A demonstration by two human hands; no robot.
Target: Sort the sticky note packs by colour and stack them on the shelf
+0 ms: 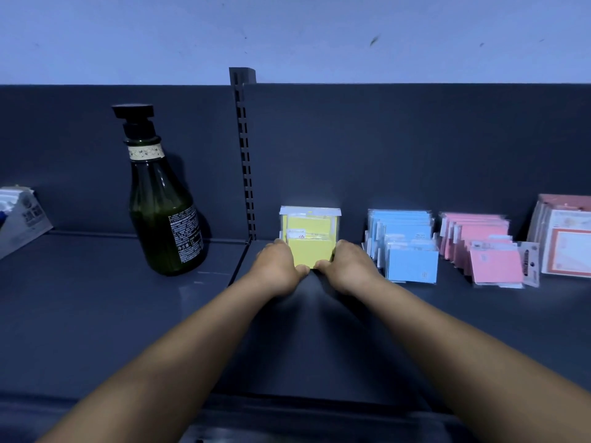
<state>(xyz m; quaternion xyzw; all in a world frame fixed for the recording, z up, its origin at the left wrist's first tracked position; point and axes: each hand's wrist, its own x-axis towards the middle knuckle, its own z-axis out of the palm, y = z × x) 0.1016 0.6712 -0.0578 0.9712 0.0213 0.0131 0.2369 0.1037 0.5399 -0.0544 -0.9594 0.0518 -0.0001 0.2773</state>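
a: what are the hands gripping?
b: the left hand (277,266) and right hand (347,266) are clamping the yellow packs (309,238) from either side, thumbs nearly meeting in front, at the shelf (319,330)'s back edge.
a: and beside them?
b: blue packs (403,244), then pink packs (479,247), are leaning in rows toward the right edge.

1. Left hand (277,263) and right hand (344,263) grip the yellow packs (309,238) from either side, thumbs meeting in front.
2. Blue packs (403,244) sit to the right, pink packs (483,247) beyond them.
3. A green bottle (163,203) stands upright to the left on the shelf (96,314).
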